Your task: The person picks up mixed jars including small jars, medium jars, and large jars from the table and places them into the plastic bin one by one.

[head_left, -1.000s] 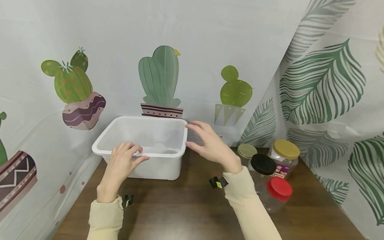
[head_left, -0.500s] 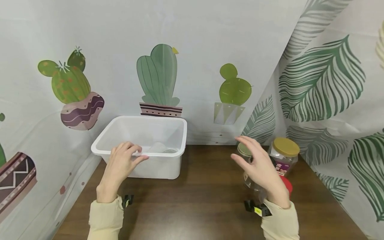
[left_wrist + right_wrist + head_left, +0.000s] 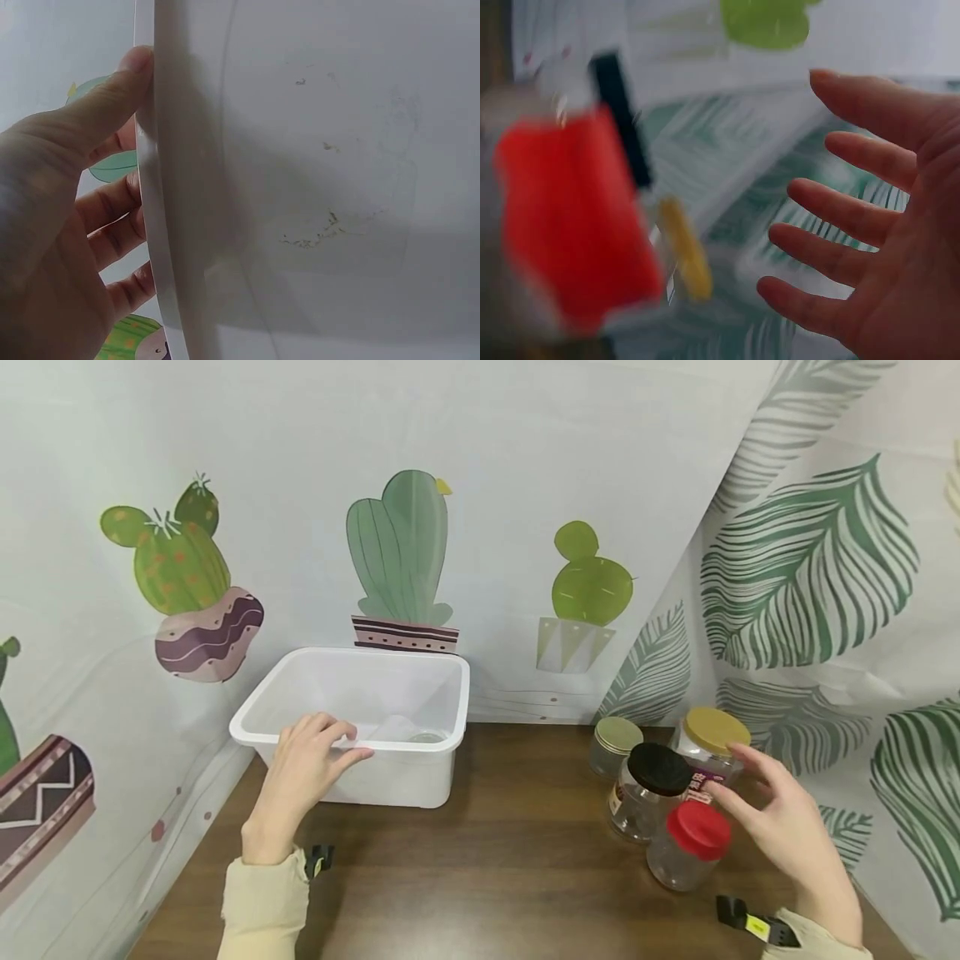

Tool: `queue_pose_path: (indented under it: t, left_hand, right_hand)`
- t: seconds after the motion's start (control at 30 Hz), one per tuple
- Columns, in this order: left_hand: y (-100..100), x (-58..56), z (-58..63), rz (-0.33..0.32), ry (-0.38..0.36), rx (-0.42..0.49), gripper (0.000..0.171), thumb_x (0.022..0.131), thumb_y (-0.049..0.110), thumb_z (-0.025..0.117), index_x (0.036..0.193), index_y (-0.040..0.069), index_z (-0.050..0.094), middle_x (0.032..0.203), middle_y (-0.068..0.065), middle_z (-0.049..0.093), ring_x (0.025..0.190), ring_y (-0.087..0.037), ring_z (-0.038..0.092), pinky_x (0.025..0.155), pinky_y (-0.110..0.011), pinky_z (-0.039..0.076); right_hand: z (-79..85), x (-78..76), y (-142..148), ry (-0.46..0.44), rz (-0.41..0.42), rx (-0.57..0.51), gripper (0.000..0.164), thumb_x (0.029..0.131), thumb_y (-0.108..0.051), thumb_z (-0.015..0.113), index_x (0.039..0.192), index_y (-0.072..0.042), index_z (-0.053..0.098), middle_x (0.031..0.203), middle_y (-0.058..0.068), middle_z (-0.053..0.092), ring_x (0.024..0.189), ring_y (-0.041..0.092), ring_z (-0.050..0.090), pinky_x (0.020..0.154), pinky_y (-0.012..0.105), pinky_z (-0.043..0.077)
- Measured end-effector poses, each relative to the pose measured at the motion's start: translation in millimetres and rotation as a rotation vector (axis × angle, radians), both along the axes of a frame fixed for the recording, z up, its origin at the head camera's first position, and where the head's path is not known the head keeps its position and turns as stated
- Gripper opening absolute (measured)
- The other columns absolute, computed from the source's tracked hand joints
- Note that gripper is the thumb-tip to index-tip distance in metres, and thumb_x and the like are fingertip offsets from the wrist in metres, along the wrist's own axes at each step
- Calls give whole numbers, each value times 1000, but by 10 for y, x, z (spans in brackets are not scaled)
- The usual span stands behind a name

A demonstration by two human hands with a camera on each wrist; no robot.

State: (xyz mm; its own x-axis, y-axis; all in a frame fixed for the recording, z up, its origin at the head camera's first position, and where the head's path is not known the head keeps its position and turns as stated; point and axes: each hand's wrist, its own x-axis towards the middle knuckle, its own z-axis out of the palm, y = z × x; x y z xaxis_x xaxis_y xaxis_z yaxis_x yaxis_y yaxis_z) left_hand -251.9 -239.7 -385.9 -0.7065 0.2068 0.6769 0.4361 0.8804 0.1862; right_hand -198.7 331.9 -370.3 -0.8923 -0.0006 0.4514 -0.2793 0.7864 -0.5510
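Note:
My left hand (image 3: 303, 768) grips the front rim of a white plastic tub (image 3: 397, 777); in the left wrist view its thumb (image 3: 112, 97) lies against the rim, fingers beyond it. A clear rounded thing (image 3: 397, 727) lies inside the tub. My right hand (image 3: 791, 827) hovers with spread fingers, holding nothing, just right of a clear jar with a red lid (image 3: 699, 829). Its fingertips overlap the jar with the yellow lid (image 3: 716, 731) in the head view. A black-lidded jar (image 3: 660, 770) and a smaller jar with a pale green lid (image 3: 618, 737) stand beside them.
The brown wooden table (image 3: 510, 860) stretches between the tub and the group of jars. Behind it hangs a white cloth (image 3: 502, 527) printed with cacti, and a leaf-printed cloth (image 3: 810, 585) closes off the right side.
My right hand has moved from the tub's right rim across the table, past the jars, to their right side. My left hand has stayed on the tub's front rim.

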Motion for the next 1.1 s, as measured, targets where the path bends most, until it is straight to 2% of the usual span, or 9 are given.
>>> queue_pose_path:
  t: [0.07, 0.13, 0.2, 0.3, 0.4, 0.57, 0.67, 0.9, 1.1]
  left_hand:
    - [2, -7, 7, -2, 0, 1, 33, 73, 37, 84, 89, 13, 68, 86, -1, 60, 86, -29, 54, 74, -44, 35]
    - [3, -6, 11, -4, 0, 1, 33, 73, 37, 84, 88, 13, 68, 86, -1, 60, 86, -29, 54, 73, -44, 35]
    - [3, 0, 10, -2, 2, 2, 33, 72, 37, 84, 88, 13, 68, 86, -1, 60, 86, -29, 54, 73, -44, 35]
    - [5, 6, 9, -1, 8, 3, 33, 72, 37, 84, 88, 13, 68, 85, -1, 60, 85, -29, 54, 72, -44, 35]
    - [6, 14, 11, -3, 14, 5, 33, 72, 36, 84, 88, 12, 68, 85, -1, 59, 84, -29, 54, 72, -44, 35]
    - [11, 16, 10, -6, 18, 3, 32, 72, 35, 85, 88, 12, 68, 85, -1, 59, 84, -29, 54, 72, -44, 34]
    - [12, 8, 3, -6, 14, -5, 33, 72, 35, 84, 88, 12, 68, 85, -2, 59, 83, -29, 53, 72, -44, 34]
    - [10, 2, -4, -2, 13, -6, 33, 73, 37, 83, 89, 11, 69, 85, -1, 59, 83, -29, 53, 72, -44, 34]
    - [7, 8, 5, -2, 12, -7, 33, 73, 37, 83, 89, 12, 68, 85, -1, 59, 83, -28, 53, 72, -44, 35]
  right_hand:
    - [-118, 48, 119, -71, -5, -37, 70, 87, -27, 77, 143, -4, 43, 133, 26, 50, 119, 27, 48, 78, 2, 29]
    - [-246, 94, 203, -139, 1, -82, 73, 88, -27, 75, 145, -3, 38, 135, 29, 48, 119, 27, 49, 77, 3, 31]
    - [-386, 140, 262, -187, 15, -142, 73, 89, -24, 74, 147, -4, 34, 135, 28, 46, 116, 9, 51, 76, 5, 36]
    - [-591, 195, 302, -204, 51, -223, 73, 89, -15, 74, 148, -7, 31, 131, 14, 49, 104, -13, 45, 75, 10, 43]
    - [-772, 228, 281, -221, 95, -296, 75, 88, -6, 73, 148, -7, 26, 125, 2, 48, 102, -14, 46, 75, 15, 48]
    - [-969, 236, 196, -311, 122, -436, 86, 88, -4, 71, 148, -4, 9, 135, 22, 37, 101, -17, 43, 75, 18, 49]
    - [-1050, 224, 154, -302, 125, -488, 89, 87, 0, 71, 147, -6, 6, 135, 23, 31, 100, -15, 46, 74, 19, 49]
    - [-1188, 151, 53, -215, 151, -506, 80, 81, 7, 74, 138, -11, 20, 118, -14, 48, 97, -4, 58, 72, 20, 49]
    - [-1230, 118, 3, -204, 111, -490, 77, 79, 4, 77, 133, -13, 24, 119, -11, 45, 98, -6, 56, 77, 15, 45]
